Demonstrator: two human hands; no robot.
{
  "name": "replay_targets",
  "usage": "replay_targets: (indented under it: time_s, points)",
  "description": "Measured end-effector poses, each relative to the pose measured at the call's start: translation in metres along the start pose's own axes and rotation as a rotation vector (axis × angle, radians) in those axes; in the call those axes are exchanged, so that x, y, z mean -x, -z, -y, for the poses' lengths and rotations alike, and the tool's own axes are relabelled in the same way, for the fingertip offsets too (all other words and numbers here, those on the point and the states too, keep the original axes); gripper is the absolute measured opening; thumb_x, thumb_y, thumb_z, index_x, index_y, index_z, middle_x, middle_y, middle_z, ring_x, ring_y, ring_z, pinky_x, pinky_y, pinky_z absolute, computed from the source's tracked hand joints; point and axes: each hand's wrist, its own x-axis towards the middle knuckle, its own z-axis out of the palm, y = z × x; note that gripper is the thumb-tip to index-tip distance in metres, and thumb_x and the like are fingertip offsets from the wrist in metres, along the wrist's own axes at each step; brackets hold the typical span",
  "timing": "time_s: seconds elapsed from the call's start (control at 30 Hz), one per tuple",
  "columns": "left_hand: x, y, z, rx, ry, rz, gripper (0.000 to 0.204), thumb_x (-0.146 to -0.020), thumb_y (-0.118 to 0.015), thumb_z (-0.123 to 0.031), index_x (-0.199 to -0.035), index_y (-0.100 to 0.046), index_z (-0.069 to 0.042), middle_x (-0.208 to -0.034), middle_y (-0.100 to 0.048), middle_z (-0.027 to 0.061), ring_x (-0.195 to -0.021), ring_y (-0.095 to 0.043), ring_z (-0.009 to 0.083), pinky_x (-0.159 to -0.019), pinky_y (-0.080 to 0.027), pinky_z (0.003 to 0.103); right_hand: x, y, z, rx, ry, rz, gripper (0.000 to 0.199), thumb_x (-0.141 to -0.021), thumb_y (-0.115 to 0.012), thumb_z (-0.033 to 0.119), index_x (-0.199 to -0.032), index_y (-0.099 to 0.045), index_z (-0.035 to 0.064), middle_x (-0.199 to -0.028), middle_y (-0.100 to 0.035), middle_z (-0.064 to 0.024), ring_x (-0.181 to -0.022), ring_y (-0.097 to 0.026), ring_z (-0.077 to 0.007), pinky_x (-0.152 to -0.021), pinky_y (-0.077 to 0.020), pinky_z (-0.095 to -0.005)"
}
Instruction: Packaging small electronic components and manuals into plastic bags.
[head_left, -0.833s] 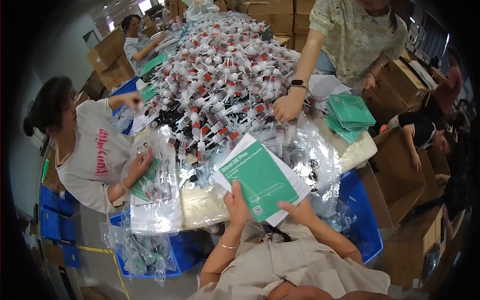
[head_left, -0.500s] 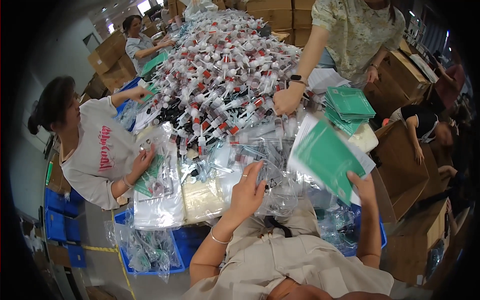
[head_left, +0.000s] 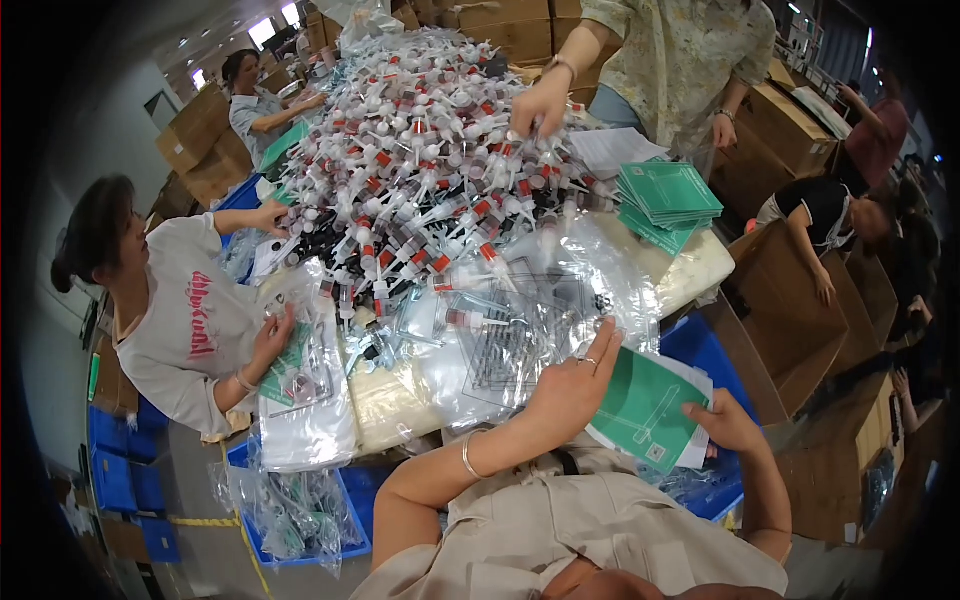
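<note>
My right hand (head_left: pixel 727 424) grips a green printed leaflet (head_left: pixel 645 408) with white sheets under it, held low at the right over a blue bin (head_left: pixel 700 345). My left hand (head_left: pixel 577 383), with a ring and a bracelet, lies flat with its fingers stretched out. It rests on clear plastic bags (head_left: pixel 520 340) at the table's near edge and touches the leaflet's left edge. A stack of the same green leaflets (head_left: pixel 665 195) lies further back on the right.
A big heap of small pump bottles with red and white parts (head_left: pixel 420 150) covers the table. A person at the left (head_left: pixel 190 320) handles a bag, and another at the far side reaches into the heap (head_left: pixel 540 100). Cardboard boxes (head_left: pixel 790 310) stand at the right, blue crates (head_left: pixel 300 510) below.
The green leaflet went from the middle, held in both hands, down to the right in my right hand. My left hand let go, reached over the bags, and now touches the leaflet's edge.
</note>
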Motion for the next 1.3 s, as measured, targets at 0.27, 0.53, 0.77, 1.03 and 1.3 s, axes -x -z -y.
replay_targets:
  time_s: [0.27,0.53,0.77,1.03,1.3]
  points:
    - [-0.005,0.0,-0.019,-0.017,-0.006,-0.037,0.069,-0.066,-0.054,-0.001,-0.131,-0.034,0.007,-0.142,-0.028,0.0245,-0.048,-0.05,0.0141,-0.042,-0.043,0.026,0.007,0.004,0.003,0.152,0.071,-0.032,0.022,-0.094,-0.047,0.016,-0.086,-0.059,-0.0012,-0.061,-0.058,-0.0031,-0.042,-0.052,-0.0072,-0.035,-0.0394,-0.0223]
    - [-0.001,-0.004,-0.026,-0.02,-0.012,-0.004,0.069,-0.066,-0.055,-0.002,-0.131,-0.034,0.007,-0.142,-0.028,0.0241,-0.048,-0.051,0.0129,-0.041,-0.043,0.026,0.01,-0.002,0.015,0.143,0.076,-0.066,0.022,-0.094,-0.046,0.015,-0.085,-0.057,-0.0018,-0.058,-0.058,-0.0035,-0.041,-0.054,-0.0088,-0.035,-0.0413,-0.0235]
    - [0.006,-0.012,-0.031,0.058,-0.054,-0.014,0.069,-0.066,-0.055,-0.002,-0.131,-0.034,0.008,-0.142,-0.028,0.0242,-0.05,-0.053,0.0139,-0.042,-0.043,0.027,-0.006,-0.004,0.005,0.146,0.145,-0.051,0.019,-0.094,-0.046,0.013,-0.088,-0.056,-0.0008,-0.061,-0.059,-0.0036,-0.044,-0.054,-0.0078,-0.036,-0.0416,-0.0229]
    - [0.011,-0.01,-0.034,0.181,-0.07,0.012,0.069,-0.068,-0.054,-0.002,-0.132,-0.032,0.008,-0.144,-0.026,0.023,-0.051,-0.053,0.0161,-0.045,-0.045,0.027,-0.05,-0.027,0.004,0.106,0.228,-0.019,0.018,-0.093,-0.045,0.011,-0.089,-0.058,-0.0013,-0.067,-0.059,-0.0053,-0.049,-0.054,-0.0102,-0.043,-0.0431,-0.0254]
    - [0.015,-0.006,-0.032,0.351,-0.073,0.036,0.071,-0.07,-0.054,-0.002,-0.134,-0.027,0.009,-0.142,-0.026,0.0241,-0.054,-0.058,0.0234,-0.046,-0.047,0.031,-0.125,-0.037,-0.028,0.413,0.342,0.109,0.024,-0.091,-0.045,0.013,-0.106,-0.056,-0.0014,-0.077,-0.057,-0.0139,-0.063,-0.059,-0.0215,-0.054,-0.0472,-0.0309]
